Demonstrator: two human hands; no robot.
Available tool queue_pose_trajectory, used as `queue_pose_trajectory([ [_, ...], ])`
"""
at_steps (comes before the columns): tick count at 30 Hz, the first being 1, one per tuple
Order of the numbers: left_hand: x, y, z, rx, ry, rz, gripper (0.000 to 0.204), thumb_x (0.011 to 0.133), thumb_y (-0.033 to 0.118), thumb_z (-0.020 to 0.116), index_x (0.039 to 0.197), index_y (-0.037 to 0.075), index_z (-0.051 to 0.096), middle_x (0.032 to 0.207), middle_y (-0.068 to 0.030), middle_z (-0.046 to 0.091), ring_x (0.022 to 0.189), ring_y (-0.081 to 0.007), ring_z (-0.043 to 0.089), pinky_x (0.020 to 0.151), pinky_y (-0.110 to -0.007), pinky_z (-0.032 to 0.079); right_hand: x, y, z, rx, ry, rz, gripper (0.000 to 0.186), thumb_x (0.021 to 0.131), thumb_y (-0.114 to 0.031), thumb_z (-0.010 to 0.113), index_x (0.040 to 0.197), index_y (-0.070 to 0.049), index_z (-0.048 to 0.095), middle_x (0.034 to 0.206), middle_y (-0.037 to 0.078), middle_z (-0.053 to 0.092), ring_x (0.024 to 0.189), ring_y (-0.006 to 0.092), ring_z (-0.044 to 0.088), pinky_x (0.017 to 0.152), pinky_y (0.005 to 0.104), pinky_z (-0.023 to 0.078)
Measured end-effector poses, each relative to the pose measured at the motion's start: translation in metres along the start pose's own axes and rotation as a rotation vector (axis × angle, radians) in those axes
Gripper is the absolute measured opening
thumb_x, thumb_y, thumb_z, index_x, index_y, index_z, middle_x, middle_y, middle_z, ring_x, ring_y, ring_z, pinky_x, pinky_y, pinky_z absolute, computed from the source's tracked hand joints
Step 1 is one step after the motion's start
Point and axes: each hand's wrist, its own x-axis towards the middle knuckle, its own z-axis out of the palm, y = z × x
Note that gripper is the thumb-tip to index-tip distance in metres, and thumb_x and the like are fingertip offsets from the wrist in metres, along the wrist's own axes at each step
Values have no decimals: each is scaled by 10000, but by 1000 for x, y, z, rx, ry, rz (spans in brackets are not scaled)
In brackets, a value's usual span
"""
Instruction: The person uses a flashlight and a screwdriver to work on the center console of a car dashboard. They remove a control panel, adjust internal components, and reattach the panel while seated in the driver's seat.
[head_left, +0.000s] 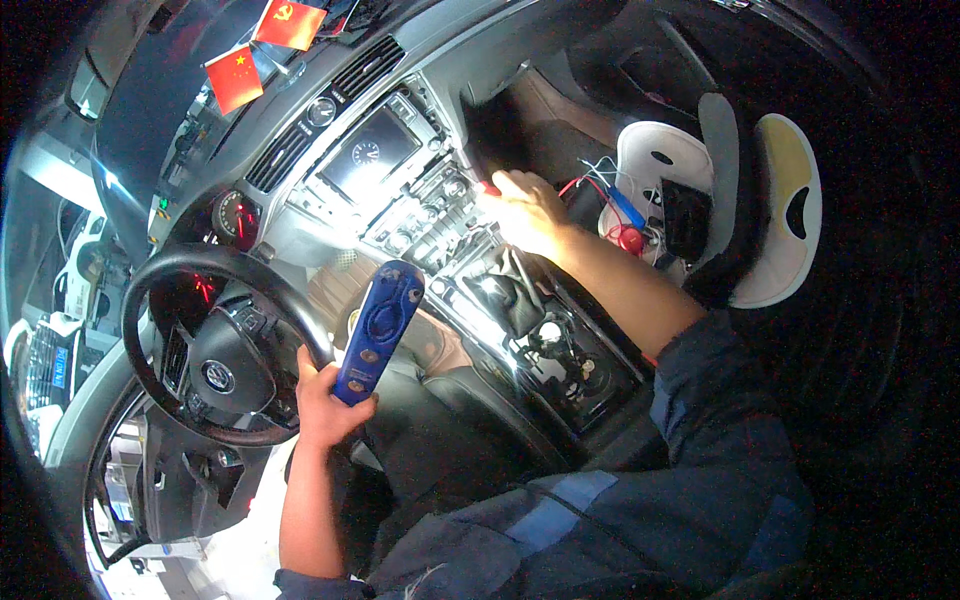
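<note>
I am inside a car, looking down at the dashboard and centre console. My left hand grips a long blue flat tool, held upright just right of the black steering wheel. My right hand reaches to the right side of the centre console panel and is closed around a small red-tipped tool pressed against the console's edge. The gear lever stands just below that hand.
A dashboard screen sits above rows of knobs. Two small red flags stand on the dash top. On the passenger side lie a white moulded trim part, red and white wires and a blue-handled tool.
</note>
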Motion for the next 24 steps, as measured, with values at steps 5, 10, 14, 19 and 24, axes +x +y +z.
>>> queue_pose_trajectory([
  [5, 0, -1, 0, -31, -16, 16, 457, 531, 274, 878, 901, 69, 707, 1438, -416, 418, 1138, -496, 628, 971, -479, 529, 4, -2, 7, 578, 32, 756, 365, 966, -426, 683, 1070, -76, 658, 975, 199, 743, 881, 367, 727, 793, 456, 569],
  [10, 2, 4, -4, -58, -7, 23, 461, 528, 246, 880, 914, 55, 715, 1433, -311, 467, 1166, -437, 626, 961, -455, 532, 6, 3, 0, 223, -47, 259, 92, 905, -193, 646, 937, -112, 618, 828, 137, 626, 775, 402, 645, 653, 546, 509],
  [14, 0, 6, -3, -43, 38, 46, 450, 536, 260, 883, 934, 96, 751, 1429, -312, 478, 1121, -440, 653, 970, -435, 536, 9, -3, -11, 289, -16, 208, 127, 932, -202, 617, 987, -89, 599, 888, 175, 658, 807, 424, 676, 695, 554, 531],
  [19, 0, 2, -3, -39, 16, 38, 460, 538, 271, 886, 955, 120, 766, 1463, -379, 435, 1153, -460, 645, 986, -438, 530, 13, -12, -17, 375, -179, 563, 261, 1014, -331, 602, 1017, -70, 603, 911, 200, 741, 877, 406, 735, 727, 540, 545],
  [24, -1, 2, -4, 18, -12, -7, 472, 541, 278, 885, 973, 132, 763, 1455, -367, 440, 1143, -468, 644, 979, -457, 536, 12, -7, -10, 256, 4, 273, 317, 981, -379, 636, 1016, -64, 616, 931, 184, 723, 853, 381, 701, 764, 522, 543],
])
